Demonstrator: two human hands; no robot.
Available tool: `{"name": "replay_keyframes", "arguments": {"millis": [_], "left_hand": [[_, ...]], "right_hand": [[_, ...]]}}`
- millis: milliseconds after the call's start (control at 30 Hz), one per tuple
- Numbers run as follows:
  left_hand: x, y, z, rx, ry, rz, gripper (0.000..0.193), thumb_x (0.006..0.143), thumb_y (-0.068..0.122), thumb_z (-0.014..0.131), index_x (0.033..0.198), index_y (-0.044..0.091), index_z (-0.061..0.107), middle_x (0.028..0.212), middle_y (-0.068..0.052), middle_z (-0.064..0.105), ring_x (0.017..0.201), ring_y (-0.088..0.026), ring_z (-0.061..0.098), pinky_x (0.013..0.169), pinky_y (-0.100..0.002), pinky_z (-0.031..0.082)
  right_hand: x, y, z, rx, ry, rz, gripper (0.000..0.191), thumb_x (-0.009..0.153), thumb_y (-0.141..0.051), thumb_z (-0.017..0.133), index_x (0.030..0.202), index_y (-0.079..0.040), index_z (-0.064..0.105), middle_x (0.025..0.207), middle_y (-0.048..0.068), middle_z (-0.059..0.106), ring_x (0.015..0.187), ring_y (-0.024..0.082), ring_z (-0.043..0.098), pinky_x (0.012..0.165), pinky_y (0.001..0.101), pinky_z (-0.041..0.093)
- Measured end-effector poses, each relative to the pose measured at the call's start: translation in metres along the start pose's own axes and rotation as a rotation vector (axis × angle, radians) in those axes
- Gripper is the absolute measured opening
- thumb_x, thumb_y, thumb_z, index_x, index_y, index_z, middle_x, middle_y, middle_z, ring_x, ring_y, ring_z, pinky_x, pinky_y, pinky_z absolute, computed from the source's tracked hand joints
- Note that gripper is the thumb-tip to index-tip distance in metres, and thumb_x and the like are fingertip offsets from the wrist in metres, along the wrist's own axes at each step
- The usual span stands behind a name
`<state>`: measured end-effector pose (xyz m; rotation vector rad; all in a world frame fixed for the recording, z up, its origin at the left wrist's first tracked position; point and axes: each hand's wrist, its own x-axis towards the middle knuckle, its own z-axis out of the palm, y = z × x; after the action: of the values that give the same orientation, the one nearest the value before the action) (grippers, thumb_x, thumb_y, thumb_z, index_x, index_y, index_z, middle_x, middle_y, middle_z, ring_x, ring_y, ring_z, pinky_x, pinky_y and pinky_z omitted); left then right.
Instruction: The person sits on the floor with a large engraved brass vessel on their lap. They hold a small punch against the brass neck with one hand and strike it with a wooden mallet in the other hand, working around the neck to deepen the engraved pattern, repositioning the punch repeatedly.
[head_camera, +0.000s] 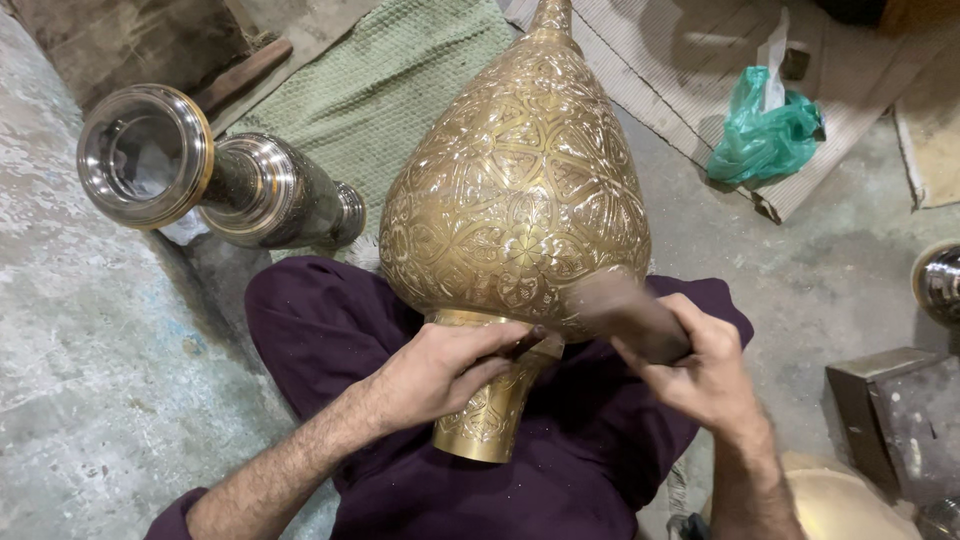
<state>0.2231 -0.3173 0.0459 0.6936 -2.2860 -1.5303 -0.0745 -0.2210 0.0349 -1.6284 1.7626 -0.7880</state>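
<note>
While we are sitting on the floor with the big engraved brass vessel (515, 190) lying across our lap, its pointed top aimed at the far edge of the floor and its flared neck toward us, we are working at the band where the round body meets that neck. Our left hand (440, 372) is pinching a thin dark chisel (528, 342), fingers pressed together around it and its tip touching the brass just under the bulge. Our right hand (705, 375) is closed around a blurred wooden mallet (625, 310), which seems to be swinging toward the chisel head. To do this well, we are judging that the chisel needs to stay at a steady angle, with the heel of the left hand braced on the neck so the tip does not skate over the finished pattern. Light, even taps should suit better than heavy ones, since the wall looks thin and a hard blow could dent it. Our purple-clad legs (320, 330) are cradling the vessel, and keeping them tight should stop it from rolling. A silvery metal stand (215, 170) is lying on the floor near the left edge, touching a green cloth (370, 80), and a green plastic bag (762, 130) is lying well apart toward the far right corner.
</note>
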Motion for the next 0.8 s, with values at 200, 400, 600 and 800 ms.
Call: {"name": "replay_keyframes", "arguments": {"millis": [200, 400, 600, 800], "left_hand": [[0.010, 0.004, -0.004, 0.015, -0.099, -0.006, 0.037, 0.096, 0.009, 0.069, 0.132, 0.008, 0.059, 0.111, -0.013, 0.075, 0.106, -0.030, 0.075, 0.090, -0.040, 0.061], [0.017, 0.003, -0.007, 0.076, -0.159, 0.085, 0.039, 0.094, 0.009, 0.068, 0.132, 0.008, 0.058, 0.112, -0.015, 0.074, 0.106, -0.033, 0.074, 0.089, -0.043, 0.060], [0.023, 0.006, -0.008, 0.104, -0.280, 0.011, 0.039, 0.096, 0.014, 0.067, 0.134, 0.013, 0.058, 0.106, -0.012, 0.075, 0.100, -0.032, 0.075, 0.086, -0.044, 0.060], [0.024, 0.001, -0.011, 0.090, -0.302, 0.062, 0.039, 0.095, 0.013, 0.067, 0.133, 0.012, 0.059, 0.111, -0.013, 0.075, 0.102, -0.033, 0.074, 0.087, -0.045, 0.060]], "right_hand": [[-0.012, 0.012, 0.010, -0.112, 0.087, -0.045, 0.039, 0.067, -0.014, 0.084, 0.103, -0.009, 0.070, 0.080, 0.007, 0.072, 0.075, 0.023, 0.067, 0.068, 0.0353, 0.054], [-0.035, 0.029, 0.022, -0.082, 0.175, 0.000, 0.027, 0.072, -0.012, 0.083, 0.096, -0.010, 0.072, 0.080, 0.002, 0.070, 0.078, 0.020, 0.064, 0.071, 0.0350, 0.053], [-0.051, 0.044, 0.032, -0.126, 0.195, 0.001, 0.029, 0.070, -0.007, 0.086, 0.095, -0.008, 0.072, 0.078, 0.003, 0.072, 0.074, 0.020, 0.065, 0.072, 0.0365, 0.053], [-0.062, 0.052, 0.037, -0.146, 0.199, 0.045, 0.033, 0.066, -0.006, 0.080, 0.098, -0.007, 0.073, 0.082, 0.005, 0.072, 0.075, 0.021, 0.068, 0.077, 0.0388, 0.054]]}}
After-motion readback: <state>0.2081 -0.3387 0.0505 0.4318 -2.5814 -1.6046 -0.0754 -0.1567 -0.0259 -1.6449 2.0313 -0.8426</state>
